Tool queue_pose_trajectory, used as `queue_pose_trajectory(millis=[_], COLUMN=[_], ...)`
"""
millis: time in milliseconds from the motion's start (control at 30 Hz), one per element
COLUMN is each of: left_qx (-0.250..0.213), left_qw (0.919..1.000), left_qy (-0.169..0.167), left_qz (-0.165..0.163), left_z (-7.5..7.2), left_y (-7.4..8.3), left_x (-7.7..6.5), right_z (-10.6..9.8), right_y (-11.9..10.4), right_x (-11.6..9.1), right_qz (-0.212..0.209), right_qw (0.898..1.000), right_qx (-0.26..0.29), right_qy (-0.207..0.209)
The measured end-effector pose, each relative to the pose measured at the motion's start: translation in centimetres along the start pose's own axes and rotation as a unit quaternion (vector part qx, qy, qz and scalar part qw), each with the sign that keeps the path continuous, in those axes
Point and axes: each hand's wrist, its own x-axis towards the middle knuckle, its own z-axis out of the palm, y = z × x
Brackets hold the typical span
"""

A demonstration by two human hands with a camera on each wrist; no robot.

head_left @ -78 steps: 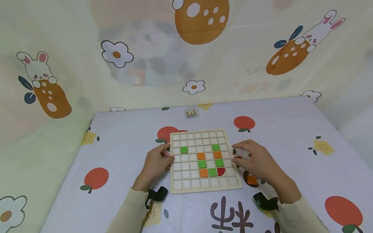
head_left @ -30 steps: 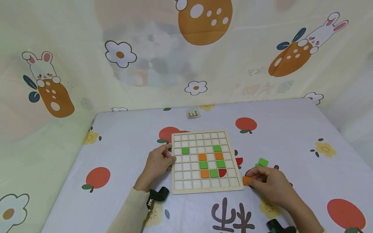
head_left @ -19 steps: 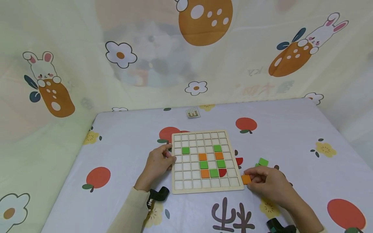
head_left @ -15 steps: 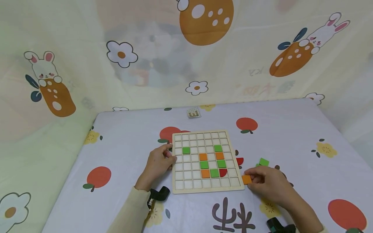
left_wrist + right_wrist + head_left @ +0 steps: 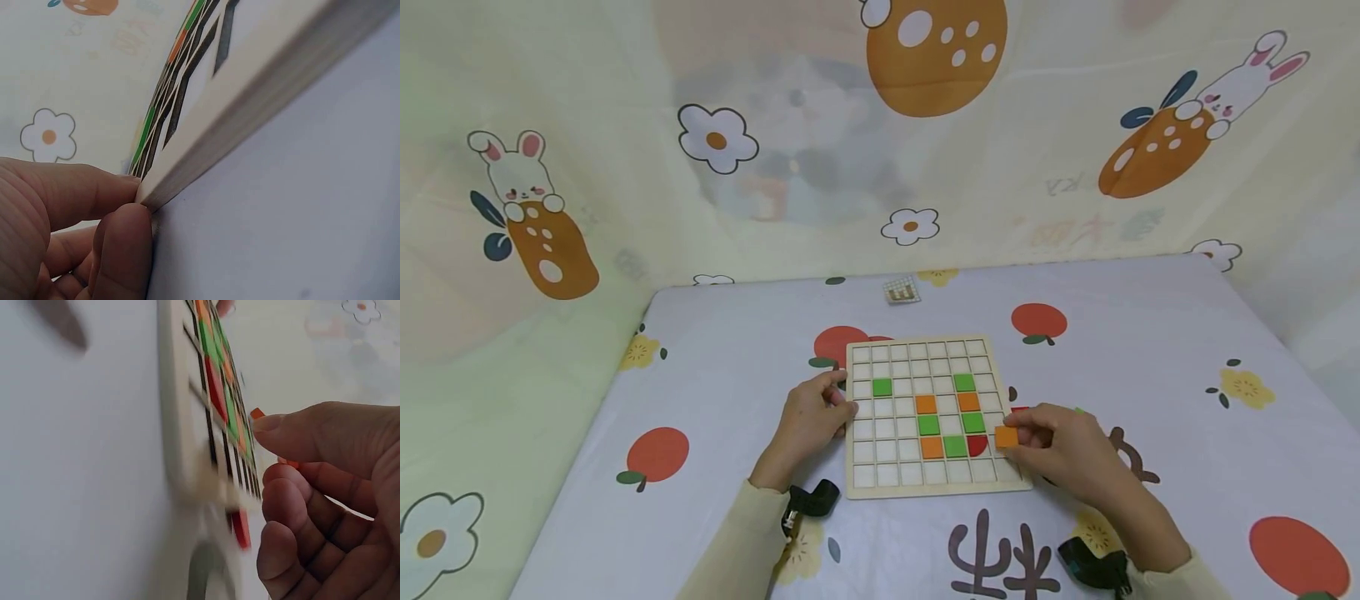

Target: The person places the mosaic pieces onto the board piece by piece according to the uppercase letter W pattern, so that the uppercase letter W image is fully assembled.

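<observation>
A pale wooden grid board (image 5: 940, 493) lies on the table, with several green and orange square tiles and one red rounded piece (image 5: 977, 446) in its cells. My left hand (image 5: 805, 421) holds the board's left edge between thumb and index finger; the left wrist view shows both fingertips on the wooden rim (image 5: 187, 159). Between thumb and fingers, my right hand (image 5: 1067, 450) pinches an orange square tile (image 5: 1006, 437) over the board's right side. In the right wrist view the thumb hides most of that tile (image 5: 257, 414).
Beside the board's right edge lies a red piece (image 5: 1019, 409), partly behind the right hand. A green tile (image 5: 1079, 410) barely shows past the knuckles. At the back of the table is a small patterned card (image 5: 901, 291). The printed cloth wall (image 5: 805, 250) rises behind.
My right hand left the board's right edge, took the orange tile from the cloth beside it, and has now brought it up and left over the board. The left hand stays put.
</observation>
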Motion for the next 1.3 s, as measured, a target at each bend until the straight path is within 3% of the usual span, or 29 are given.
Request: queue_pose_trajectory(millis=[133, 267, 600, 1067, 1300], left_qx=[-0.002, 0.001, 0.003, 0.006, 0.006], left_qw=[1.0000, 1.0000, 1.0000, 1.0000, 1.0000], left_qy=[0.000, 0.001, 0.002, 0.004, 0.002], left_qz=[-0.001, -0.001, -0.001, 0.001, -0.002], left_z=[0.0, 0.0, 0.1, 0.1, 0.1], left_y=[-0.1, -0.1, -0.1, -0.1, 0.0], left_x=[0.0, 0.1, 0.1, 0.1, 0.1], right_z=[1.1, 2.2, 4.7, 6.7, 7.2], right_y=[-1.2, -2.3, -4.3, -6.3, -7.4], right_x=[1.6, 3.0, 5.5, 7.2, 8.1], right_qz=[-0.023, -0.019, -0.024, -0.006, -0.008], right_qw=[0.999, 0.997, 0.995, 0.995, 0.996], right_qx=[0.034, 0.066, 0.082, 0.074, 0.039], right_qy=[-0.006, -0.019, -0.042, -0.065, -0.085])
